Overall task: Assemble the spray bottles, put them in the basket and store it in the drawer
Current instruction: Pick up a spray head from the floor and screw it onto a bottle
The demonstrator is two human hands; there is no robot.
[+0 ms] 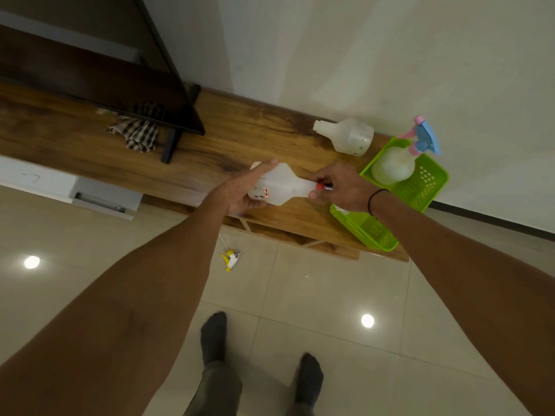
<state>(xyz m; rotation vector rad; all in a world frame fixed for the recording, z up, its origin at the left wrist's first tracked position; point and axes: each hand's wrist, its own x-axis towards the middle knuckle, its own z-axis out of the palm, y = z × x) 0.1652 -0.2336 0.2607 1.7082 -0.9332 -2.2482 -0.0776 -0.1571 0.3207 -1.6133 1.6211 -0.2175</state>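
One translucent white plastic spray bottle (279, 184), likely light and slick, lay sideways over the wooden shelf (240, 130), left hand (240, 190) clasping its body, right hand (339, 187) pinching its red-collared neck.

Wood-grain top (240, 130), matt and streaky, ran across mid-frame. The held bottle (279, 184) looked milky, translucent plastic; the basket (432, 187) at right was glossy green perforated plastic. Checked cloth (136, 132) lay crumpled upper left. Floor tiles (300, 295) below shone glossy, mirroring lamps.
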